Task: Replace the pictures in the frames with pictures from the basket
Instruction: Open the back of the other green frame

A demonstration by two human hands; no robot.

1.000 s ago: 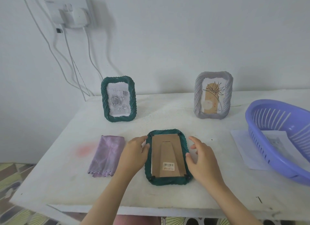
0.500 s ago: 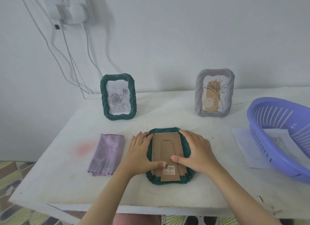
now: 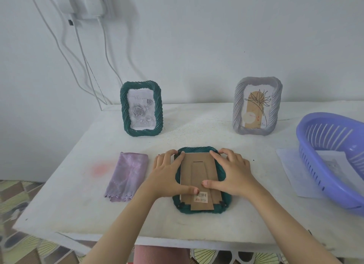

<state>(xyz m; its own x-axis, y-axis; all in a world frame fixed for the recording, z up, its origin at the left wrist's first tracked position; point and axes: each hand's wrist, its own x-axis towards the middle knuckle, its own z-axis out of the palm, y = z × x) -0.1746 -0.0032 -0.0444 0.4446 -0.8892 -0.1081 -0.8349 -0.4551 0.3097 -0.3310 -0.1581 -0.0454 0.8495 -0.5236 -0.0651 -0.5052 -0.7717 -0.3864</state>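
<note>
Green rope-rimmed frame (image 3: 226,206) is lying face down at the near centre of the table (image 3: 197,126), its brown cardboard backing (image 3: 199,171) facing up. I am pressing both hands on it with fingers spread, gripping nothing: left hand (image 3: 167,175) at the far-left corner, right hand (image 3: 234,175) at the far-right, thumbs on the backing. I am counting three frames: a second green one (image 3: 124,108) and a grey one (image 3: 257,108) are standing far back. One purple basket (image 3: 307,137) is sitting right, one lilac cloth (image 3: 128,175) left. The barcode sticker (image 3: 201,197) is showing roughly "200", blurred.

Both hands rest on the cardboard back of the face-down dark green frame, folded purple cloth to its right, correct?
No. The head view shows the folded purple cloth left of the face-down dark green frame; left hand and right hand rest on its cardboard back.
</note>
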